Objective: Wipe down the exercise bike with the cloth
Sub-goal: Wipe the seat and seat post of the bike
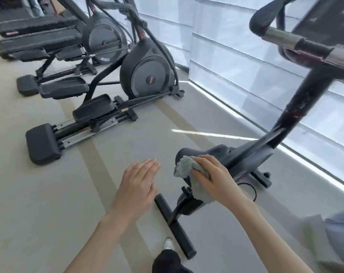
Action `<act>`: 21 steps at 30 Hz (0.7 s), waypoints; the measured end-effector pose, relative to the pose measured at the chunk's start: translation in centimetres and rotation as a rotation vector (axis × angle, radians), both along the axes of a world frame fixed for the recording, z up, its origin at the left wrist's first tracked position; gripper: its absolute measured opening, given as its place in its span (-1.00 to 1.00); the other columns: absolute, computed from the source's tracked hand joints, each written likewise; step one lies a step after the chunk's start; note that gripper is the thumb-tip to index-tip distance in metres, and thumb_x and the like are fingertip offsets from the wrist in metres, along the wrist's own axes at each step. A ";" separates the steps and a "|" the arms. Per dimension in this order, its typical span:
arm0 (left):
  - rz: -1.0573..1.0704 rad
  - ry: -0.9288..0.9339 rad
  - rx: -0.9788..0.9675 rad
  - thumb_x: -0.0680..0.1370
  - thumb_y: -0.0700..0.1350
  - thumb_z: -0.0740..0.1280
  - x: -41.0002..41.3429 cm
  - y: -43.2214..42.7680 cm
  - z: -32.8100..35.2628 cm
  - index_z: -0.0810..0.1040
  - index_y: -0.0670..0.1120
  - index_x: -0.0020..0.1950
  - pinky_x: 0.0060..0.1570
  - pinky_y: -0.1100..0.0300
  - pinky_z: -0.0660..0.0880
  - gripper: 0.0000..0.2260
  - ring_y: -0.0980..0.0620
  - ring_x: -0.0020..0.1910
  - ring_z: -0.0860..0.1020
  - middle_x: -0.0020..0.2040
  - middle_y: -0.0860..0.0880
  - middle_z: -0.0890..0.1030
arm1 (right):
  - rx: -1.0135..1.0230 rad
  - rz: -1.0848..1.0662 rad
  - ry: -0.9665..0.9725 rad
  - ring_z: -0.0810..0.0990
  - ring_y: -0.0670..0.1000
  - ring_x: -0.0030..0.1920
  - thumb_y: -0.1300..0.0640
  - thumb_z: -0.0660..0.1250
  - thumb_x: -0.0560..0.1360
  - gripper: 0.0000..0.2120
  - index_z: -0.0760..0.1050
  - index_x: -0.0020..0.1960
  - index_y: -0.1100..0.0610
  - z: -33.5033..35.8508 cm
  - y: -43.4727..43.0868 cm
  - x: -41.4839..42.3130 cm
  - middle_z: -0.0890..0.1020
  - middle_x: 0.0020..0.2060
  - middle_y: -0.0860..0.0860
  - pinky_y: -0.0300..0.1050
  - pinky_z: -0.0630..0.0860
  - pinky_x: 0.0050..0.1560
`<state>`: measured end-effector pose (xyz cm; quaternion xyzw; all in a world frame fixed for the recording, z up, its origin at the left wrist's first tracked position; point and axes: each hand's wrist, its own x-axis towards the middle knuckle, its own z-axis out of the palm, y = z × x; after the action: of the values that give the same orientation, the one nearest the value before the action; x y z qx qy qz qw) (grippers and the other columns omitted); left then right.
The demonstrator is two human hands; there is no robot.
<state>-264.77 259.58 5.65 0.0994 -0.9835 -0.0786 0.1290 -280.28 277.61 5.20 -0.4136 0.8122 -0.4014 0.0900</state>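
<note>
Your right hand (pixel 216 178) grips the cloth (pixel 184 166), bunched under your palm on the saddle (pixel 216 151) of the exercise bike (pixel 297 107). Your left hand (pixel 137 180) hovers released, just beside. The cloth looks soft and light, so keep it gathered.

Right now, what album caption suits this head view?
Right hand holds a grey cloth on the seat of the exercise bike; left hand hovers open nearby.
</note>
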 end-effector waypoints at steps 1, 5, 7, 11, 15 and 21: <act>-0.041 -0.008 -0.006 0.47 -0.12 0.13 -1.6 -0.6 -0.5 0.52 -0.18 0.29 0.28 -0.02 0.26 -0.57 -0.07 0.28 0.49 0.29 -0.10 0.54 | -0.011 -0.044 -0.020 0.47 -0.16 0.17 0.06 0.30 0.54 -0.70 0.50 0.25 0.07 -0.7 0.0 -1.0 0.49 0.17 -0.12 -0.25 0.38 0.22; -0.205 -0.020 -0.011 0.47 -0.13 0.14 -8.2 -2.9 -2.1 0.52 -0.18 0.29 0.27 0.01 0.27 -0.58 -0.01 0.26 0.38 0.27 -0.10 0.54 | -0.030 -0.224 -0.088 0.43 -0.29 0.16 0.04 0.30 0.54 -0.77 0.53 0.19 0.03 -3.3 0.6 -4.2 0.51 0.15 -0.19 -0.48 0.29 0.16; -0.275 -0.026 -0.009 0.47 -0.13 0.14 -11.1 -3.6 -2.6 0.50 -0.18 0.30 0.28 0.02 0.26 -0.58 -0.01 0.27 0.37 0.28 -0.10 0.53 | -0.063 -0.335 -0.120 0.45 -0.31 0.13 0.04 0.30 0.53 -0.81 0.54 0.13 -0.01 -4.2 1.2 -5.5 0.53 0.10 -0.23 -0.52 0.29 0.11; -0.390 -0.053 -0.007 0.48 -0.11 0.13 -15.8 -4.4 -3.3 0.51 -0.18 0.29 0.27 0.01 0.29 -0.58 -0.04 0.27 0.40 0.28 -0.10 0.53 | -0.100 -0.605 -0.184 0.52 -0.23 0.00 0.01 0.31 0.53 -0.83 0.47 0.08 -0.20 -5.0 2.3 -8.0 0.58 -0.03 -0.22 -0.47 0.35 -0.04; -0.511 -0.058 -0.011 0.47 -0.13 0.13 -18.8 -4.5 -4.0 0.54 -0.21 0.25 0.25 -0.02 0.30 -0.59 -0.09 0.23 0.50 0.25 -0.12 0.56 | -0.107 -0.878 -0.263 0.51 -0.10 0.03 -0.10 0.25 0.54 -0.60 0.30 0.36 -0.17 -6.1 2.6 -10.6 0.54 0.09 -0.11 -0.18 0.42 0.03; -0.701 -0.128 -0.004 0.46 -0.13 0.14 -22.7 -4.6 -6.4 0.60 -0.21 0.19 0.24 -0.02 0.30 -0.61 -0.06 0.17 0.58 0.18 -0.09 0.61 | -0.061 -0.934 -0.226 0.32 0.02 0.38 0.06 0.22 0.59 -0.63 0.37 0.39 -0.03 -9.9 -0.8 -14.9 0.37 0.38 0.07 -0.24 0.21 0.31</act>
<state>-287.42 254.99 -0.72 -0.2396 -0.9641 -0.1100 0.0327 -295.21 276.80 -4.68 0.0393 0.8841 -0.4650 -0.0242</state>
